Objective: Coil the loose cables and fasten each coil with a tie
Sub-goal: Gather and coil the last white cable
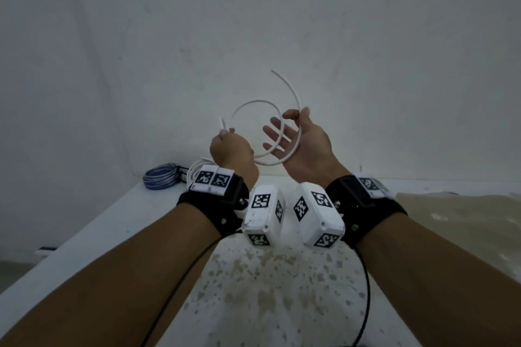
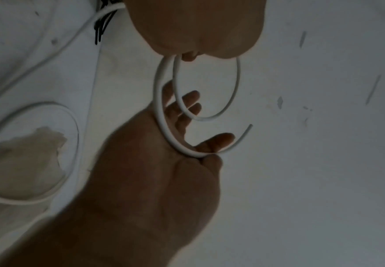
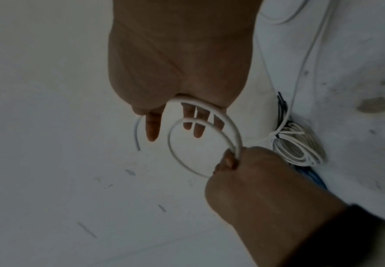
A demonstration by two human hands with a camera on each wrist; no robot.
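Head view: both hands are raised above the table (image 1: 93, 222), with a white cable (image 1: 255, 103) looped in the air between them.
Left hand (image 1: 229, 151): fist closed, pinching the cable near one end; a short tip sticks up past the thumb.
Right hand (image 1: 300, 144): palm up, fingers (image 1: 275, 132) spread and straight; thumb and forefinger seem to nip the cable where the loop crosses the palm, though the contact is small in every view.
Cable: roughly one and a half turns so far, with the free end (image 1: 277, 74) curving up beyond the right hand, not yet wound in.
Done: a blue coil (image 1: 160, 176) and a white coil (image 1: 197, 167) lie on the table just beyond the left wrist; in the right wrist view the white one looks bound at its middle.
Ties: dark strips (image 3: 282, 105) lie beside those coils, on the far side of the left hand.
Left to do, as I judge it: bring in the tail, fasten this coil, then handle the loose white line (image 3: 305, 56) trailing on the table.
Writing: none readable; only black-and-white square markers (image 1: 260, 200) on the wrist units.
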